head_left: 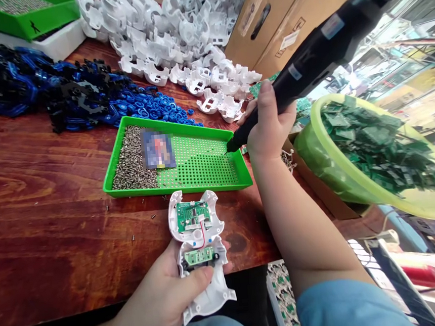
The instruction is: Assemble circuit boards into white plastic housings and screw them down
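My left hand grips a white plastic housing at the table's front edge, thumb laid over its lower half. Two green circuit boards sit in the housing, the larger board in the upper half and a smaller board below, joined by red wires. In my right hand is a black electric screwdriver, its fingers wrapped round the body. The screwdriver's tip points down over the right end of a green perforated tray. Small screws fill the left part of that tray.
Behind the tray lie blue round parts, black and blue pieces and a heap of white shells. Cardboard boxes stand at the back. A yellow-green basin of green circuit boards stands at right. Loose screws dot the table.
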Action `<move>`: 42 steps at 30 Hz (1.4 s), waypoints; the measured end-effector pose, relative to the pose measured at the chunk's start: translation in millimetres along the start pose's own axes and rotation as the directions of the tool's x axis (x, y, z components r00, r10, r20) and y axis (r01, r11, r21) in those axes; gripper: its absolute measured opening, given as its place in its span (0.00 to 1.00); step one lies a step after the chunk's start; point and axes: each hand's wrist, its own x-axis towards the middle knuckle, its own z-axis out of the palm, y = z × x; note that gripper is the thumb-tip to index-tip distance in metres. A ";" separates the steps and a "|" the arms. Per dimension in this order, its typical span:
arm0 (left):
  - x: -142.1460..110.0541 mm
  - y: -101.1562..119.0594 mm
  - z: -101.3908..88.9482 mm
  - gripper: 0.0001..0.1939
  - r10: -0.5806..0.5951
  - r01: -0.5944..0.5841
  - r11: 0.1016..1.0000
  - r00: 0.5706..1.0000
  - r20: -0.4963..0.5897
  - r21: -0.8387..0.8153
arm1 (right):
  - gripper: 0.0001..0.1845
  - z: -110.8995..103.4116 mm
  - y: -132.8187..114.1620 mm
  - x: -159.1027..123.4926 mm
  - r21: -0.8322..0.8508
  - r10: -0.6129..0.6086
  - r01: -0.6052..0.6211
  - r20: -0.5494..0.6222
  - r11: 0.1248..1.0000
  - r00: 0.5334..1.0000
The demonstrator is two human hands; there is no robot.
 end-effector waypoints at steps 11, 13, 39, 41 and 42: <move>-0.5 -0.2 -0.1 0.15 0.029 -0.029 0.999 1.000 0.006 0.014 | 0.08 3.6 -65.3 -0.2 -0.053 -0.066 0.060 -0.114 0.997 0.991; -0.2 -0.7 -0.2 0.16 0.027 -0.027 0.999 1.000 0.009 0.018 | 0.09 6.5 -95.4 -10.8 -0.039 0.024 -0.026 -0.048 0.999 0.999; -2.0 -1.9 1.7 0.21 0.025 -0.023 0.999 0.999 -0.040 0.045 | 0.16 6.6 -126.1 -58.1 0.114 0.283 -0.312 0.217 0.943 0.934; -1.9 -2.5 0.1 0.24 0.016 -0.014 0.999 0.999 -0.041 0.052 | 0.19 6.9 -127.4 -57.1 0.104 0.305 -0.335 0.230 0.937 0.924; -1.9 -2.7 -0.6 0.26 0.014 -0.012 0.999 0.999 -0.040 0.053 | 0.20 7.2 -128.3 -56.7 0.107 0.308 -0.341 0.245 0.934 0.919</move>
